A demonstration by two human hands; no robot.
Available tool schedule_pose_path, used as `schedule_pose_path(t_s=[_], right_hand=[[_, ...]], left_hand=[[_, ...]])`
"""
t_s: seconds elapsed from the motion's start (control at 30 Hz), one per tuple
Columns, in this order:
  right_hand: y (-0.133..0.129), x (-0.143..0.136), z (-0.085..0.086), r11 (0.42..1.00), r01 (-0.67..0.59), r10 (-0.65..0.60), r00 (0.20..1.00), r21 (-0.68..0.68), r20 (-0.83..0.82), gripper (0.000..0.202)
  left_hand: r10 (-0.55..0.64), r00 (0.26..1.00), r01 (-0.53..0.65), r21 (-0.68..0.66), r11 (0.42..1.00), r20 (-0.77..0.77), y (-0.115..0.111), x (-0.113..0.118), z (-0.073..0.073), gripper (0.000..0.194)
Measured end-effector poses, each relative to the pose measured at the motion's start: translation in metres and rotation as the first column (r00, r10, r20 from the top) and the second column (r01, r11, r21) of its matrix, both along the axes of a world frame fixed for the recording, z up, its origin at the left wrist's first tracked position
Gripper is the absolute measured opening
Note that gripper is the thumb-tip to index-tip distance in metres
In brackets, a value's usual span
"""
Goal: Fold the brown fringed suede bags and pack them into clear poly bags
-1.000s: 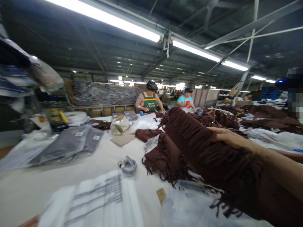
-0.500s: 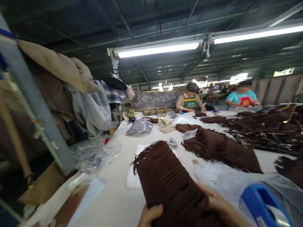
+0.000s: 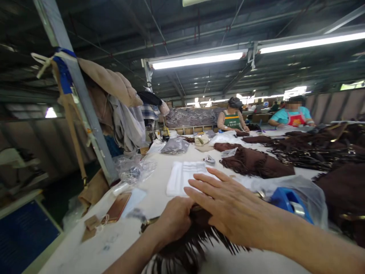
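Note:
A dark brown fringed bag [image 3: 182, 249] lies at the table's near edge, its long fringe hanging toward me. My left hand [image 3: 176, 215] is closed at the bag's upper edge, fingers curled and partly hidden. A bit of metal hardware shows left of that wrist. My right hand [image 3: 228, 199] is stretched flat, fingers spread, palm down over the bag's upper part. Its fingertips reach over a folded white sheet stack [image 3: 179, 179]; whether they touch it I cannot tell. Much of the bag is hidden under both hands.
A blue tape dispenser [image 3: 289, 201] stands on the right beside clear plastic [image 3: 316, 194]. More brown fringed pieces [image 3: 256, 163] lie behind. At left are a phone [image 3: 119, 207], crumpled plastic bags [image 3: 134, 167] and a metal post [image 3: 94, 140]. Two co-workers work across the table.
The brown bag has come down toward me from its raised, tilted position. My right hand has left its side and spread flat over it. The view has turned left.

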State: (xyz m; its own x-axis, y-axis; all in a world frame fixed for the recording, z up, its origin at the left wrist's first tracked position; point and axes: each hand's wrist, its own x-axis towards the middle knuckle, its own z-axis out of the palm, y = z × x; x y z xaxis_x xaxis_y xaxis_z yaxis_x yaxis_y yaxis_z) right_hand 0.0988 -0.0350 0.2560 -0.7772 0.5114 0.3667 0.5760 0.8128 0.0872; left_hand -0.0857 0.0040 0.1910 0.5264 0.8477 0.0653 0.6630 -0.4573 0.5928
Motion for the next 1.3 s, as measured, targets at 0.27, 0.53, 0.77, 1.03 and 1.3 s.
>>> schedule_pose_path(t_s=[0.27,0.53,0.77,1.03,1.3], right_hand=[[0.012,0.001,-0.043,0.732,0.404,-0.295,0.914,-0.549,0.279,0.043],[0.008,0.016,-0.049,0.576,0.335,-0.341,0.927,-0.746,0.152,0.003],[0.000,0.024,-0.048,0.605,0.390,-0.380,0.908,-0.694,0.178,0.010],[0.002,0.042,-0.056,0.489,0.446,-0.339,0.889,-0.750,0.308,0.017],[0.034,0.043,-0.076,0.512,0.517,-0.387,0.852,-0.686,0.353,0.020]], left_hand=[[-0.130,0.869,0.155,0.013,0.988,-0.477,-0.004,-0.002,0.020,0.034],[-0.138,0.818,0.105,-0.091,0.990,-0.558,-0.007,-0.053,0.016,0.026],[-0.068,0.827,0.005,-0.114,0.993,-0.558,-0.014,-0.069,-0.025,0.027],[-0.060,0.800,-0.011,-0.115,0.993,-0.597,-0.005,-0.055,-0.018,0.023],[-0.044,0.640,0.005,-0.053,0.999,-0.767,0.019,-0.047,0.002,0.028]])
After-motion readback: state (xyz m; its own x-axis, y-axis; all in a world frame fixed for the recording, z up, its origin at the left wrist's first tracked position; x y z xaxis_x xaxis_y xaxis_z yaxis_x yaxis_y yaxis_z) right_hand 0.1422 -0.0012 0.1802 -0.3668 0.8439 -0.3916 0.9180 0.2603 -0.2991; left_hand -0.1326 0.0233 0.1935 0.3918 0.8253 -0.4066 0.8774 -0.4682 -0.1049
